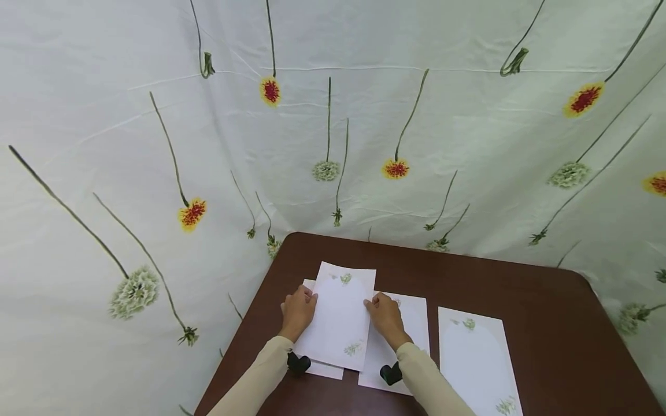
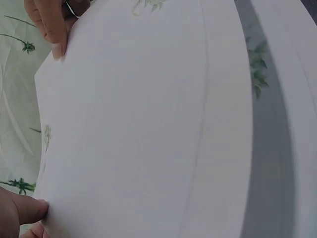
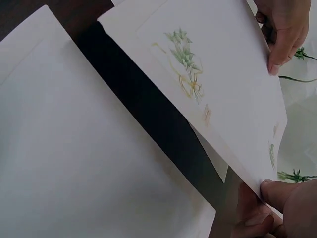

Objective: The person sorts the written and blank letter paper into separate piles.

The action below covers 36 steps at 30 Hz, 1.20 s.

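Both hands hold up one white sheet of paper (image 1: 340, 318) printed with pale green plant sprigs near its top and lower right. My left hand (image 1: 299, 312) pinches the sheet's left edge, the thumb on its front face. On the opposite edge, my right hand (image 1: 386, 316) pinches it in the same way, as the right wrist view shows with the thumb (image 3: 282, 193) over the paper. Beneath the raised sheet lie a left sheet (image 1: 328, 370), mostly hidden, and a middle sheet (image 1: 382, 361) of similar print, partly covered by the right hand and forearm.
Another printed sheet (image 1: 478, 364) lies on the right part of the dark brown table (image 1: 567, 335). A white cloth with printed flowers (image 1: 395, 34) hangs behind and to the left of the table. Dark wrist pieces (image 1: 299, 363) sit under both wrists.
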Available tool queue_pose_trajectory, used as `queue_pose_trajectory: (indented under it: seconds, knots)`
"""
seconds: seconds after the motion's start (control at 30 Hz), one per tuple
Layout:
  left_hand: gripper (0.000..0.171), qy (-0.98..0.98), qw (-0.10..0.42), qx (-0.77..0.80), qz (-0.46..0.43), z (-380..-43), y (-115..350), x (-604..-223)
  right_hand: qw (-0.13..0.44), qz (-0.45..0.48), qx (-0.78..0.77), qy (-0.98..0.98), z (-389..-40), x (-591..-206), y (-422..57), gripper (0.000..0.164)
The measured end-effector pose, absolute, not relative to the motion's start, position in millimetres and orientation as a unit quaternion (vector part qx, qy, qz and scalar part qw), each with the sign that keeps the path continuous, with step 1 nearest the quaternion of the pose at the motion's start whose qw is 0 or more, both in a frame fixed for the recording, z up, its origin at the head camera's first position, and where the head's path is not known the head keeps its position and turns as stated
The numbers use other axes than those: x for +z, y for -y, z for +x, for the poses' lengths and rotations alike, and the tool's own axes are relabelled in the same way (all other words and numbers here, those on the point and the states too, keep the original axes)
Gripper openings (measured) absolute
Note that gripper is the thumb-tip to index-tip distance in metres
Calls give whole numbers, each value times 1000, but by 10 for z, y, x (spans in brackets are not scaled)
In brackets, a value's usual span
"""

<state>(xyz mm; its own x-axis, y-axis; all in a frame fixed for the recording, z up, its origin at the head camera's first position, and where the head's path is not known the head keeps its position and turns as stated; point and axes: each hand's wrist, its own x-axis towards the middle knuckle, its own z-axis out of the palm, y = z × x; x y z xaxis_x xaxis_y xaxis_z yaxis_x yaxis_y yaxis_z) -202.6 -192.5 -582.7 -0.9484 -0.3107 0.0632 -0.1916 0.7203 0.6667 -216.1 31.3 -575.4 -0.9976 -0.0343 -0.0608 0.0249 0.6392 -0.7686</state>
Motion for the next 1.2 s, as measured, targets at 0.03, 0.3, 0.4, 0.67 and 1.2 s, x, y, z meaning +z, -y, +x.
queue_pose_trajectory:
  seconds: [0.03,0.3,0.4,0.67,1.2]
  knots:
    - [17,924,83,-347,139,-2012,1954,-5848,38,-3,-424,-905,-2151,-5767,-282,23]
    - [17,926,99,-333,149,-1950,2160,-6030,59,-34,-415,-907,-2096,-5847,-116,22]
    - [17,928,95,-325,154,-1949,2219,-6054,66,-41,-414,-907,-2107,-5879,-53,21]
    - [18,934,76,-309,165,-1943,2312,-6145,71,-26,-404,-912,-2081,-5946,88,25]
    - [14,932,80,-307,177,-1939,2359,-6191,36,-32,-367,-929,-2129,-6081,188,25]
